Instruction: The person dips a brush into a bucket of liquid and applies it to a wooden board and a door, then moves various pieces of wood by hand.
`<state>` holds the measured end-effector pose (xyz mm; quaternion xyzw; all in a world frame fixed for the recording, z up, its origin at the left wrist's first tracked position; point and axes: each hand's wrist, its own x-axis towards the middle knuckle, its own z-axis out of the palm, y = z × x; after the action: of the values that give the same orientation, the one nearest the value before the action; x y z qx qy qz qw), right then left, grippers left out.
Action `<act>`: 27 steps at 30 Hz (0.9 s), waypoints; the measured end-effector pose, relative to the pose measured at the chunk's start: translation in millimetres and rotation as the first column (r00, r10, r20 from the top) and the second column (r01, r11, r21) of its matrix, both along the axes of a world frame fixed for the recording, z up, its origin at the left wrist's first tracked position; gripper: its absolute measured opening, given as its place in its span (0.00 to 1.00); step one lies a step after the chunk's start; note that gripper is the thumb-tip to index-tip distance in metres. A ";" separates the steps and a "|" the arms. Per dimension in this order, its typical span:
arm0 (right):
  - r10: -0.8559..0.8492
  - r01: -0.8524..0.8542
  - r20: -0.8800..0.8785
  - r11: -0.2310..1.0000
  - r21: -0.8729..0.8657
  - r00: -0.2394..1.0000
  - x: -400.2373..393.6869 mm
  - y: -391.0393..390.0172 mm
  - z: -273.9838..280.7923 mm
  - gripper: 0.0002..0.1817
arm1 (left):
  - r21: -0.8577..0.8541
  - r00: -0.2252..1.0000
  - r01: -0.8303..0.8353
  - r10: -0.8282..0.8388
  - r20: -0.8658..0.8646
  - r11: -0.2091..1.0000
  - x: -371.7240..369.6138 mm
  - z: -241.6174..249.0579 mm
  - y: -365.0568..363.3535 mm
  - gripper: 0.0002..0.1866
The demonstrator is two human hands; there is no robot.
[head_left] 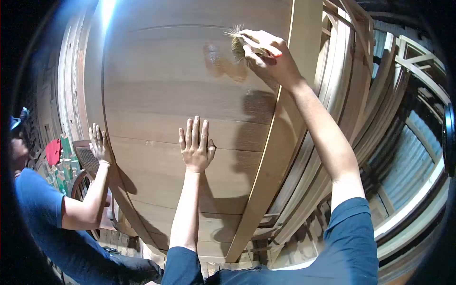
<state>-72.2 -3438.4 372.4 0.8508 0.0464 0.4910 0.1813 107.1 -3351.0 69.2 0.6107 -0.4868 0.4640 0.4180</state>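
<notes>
A large wooden panel [156, 102] with a raised frame stands before me. My left hand [197, 147] lies flat on its middle boards, fingers stretched out and nothing held. Higher up and to the right, my right hand [268, 52] is closed around a wad of straw-coloured fibre [237, 47], whose loose ends stick out at the upper left. The wad is at the panel's surface, beside a darker, wet-looking brown patch [218, 61]. My fingers partly hide the wad, so its full shape cannot be made out.
At the left a person in a blue shirt [40, 199] rests a raised hand [99, 145] against the panel's left frame. A red cloth-like item [53, 152] and a wooden chair [85, 156] are behind. Wooden frames [351, 61] lean at the right.
</notes>
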 end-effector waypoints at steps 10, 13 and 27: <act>-0.200 0.201 -0.067 0.980 0.011 0.978 -52.8 -13.1 -10.0 0.26 | 0.016 1.000 0.015 -0.015 -0.025 1.000 -1.7 -0.3 1.4 0.30; -0.199 0.202 -0.044 0.977 0.065 0.979 -58.2 -28.0 6.7 0.25 | 0.011 0.999 0.020 -0.020 -0.028 1.000 -2.3 1.5 0.9 0.30; -0.204 0.188 0.066 0.963 0.191 0.977 67.3 42.4 26.7 0.04 | 0.026 1.000 0.029 -0.029 -0.006 0.999 -3.4 2.4 3.0 0.30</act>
<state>-4.8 -3396.0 399.2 0.8427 -0.0912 0.5086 0.1514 103.6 -3348.1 71.5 0.6104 -0.5004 0.4497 0.4181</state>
